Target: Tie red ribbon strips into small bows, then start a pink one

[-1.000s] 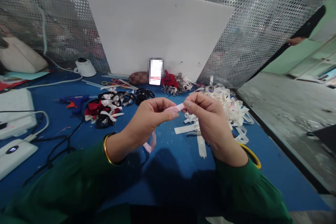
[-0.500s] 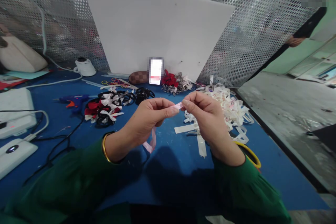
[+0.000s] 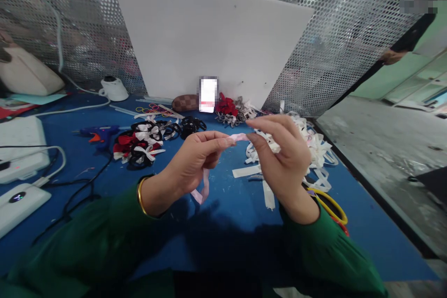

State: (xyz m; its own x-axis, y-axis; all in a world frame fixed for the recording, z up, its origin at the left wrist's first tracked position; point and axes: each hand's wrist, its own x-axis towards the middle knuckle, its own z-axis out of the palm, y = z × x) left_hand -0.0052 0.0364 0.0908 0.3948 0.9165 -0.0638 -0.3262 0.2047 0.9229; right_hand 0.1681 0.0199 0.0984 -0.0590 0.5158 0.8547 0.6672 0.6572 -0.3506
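A narrow pale pink ribbon is pinched between the thumb and fingers of my left hand. One short end sticks out to the right, while the longer tail hangs below the palm in a loop over the blue table. My right hand is open beside the short end, thumb and index finger apart. Its thumb tip lies close to the ribbon; whether they touch, I cannot tell. Behind this hand spreads a tangled pile of white ribbon pieces. Yellow-handled scissors lie partly under my right wrist and sleeve.
Left of my hands lie black hair ties with red and white bows and a blue glue gun. White power strips and cords take up the left side. A lit phone stands against a white board. Another person's hand shows far right.
My right thumb and fingers have let go of the ribbon's end and spread apart, the hand shifting slightly right. My left hand keeps its pinch, nearly still.
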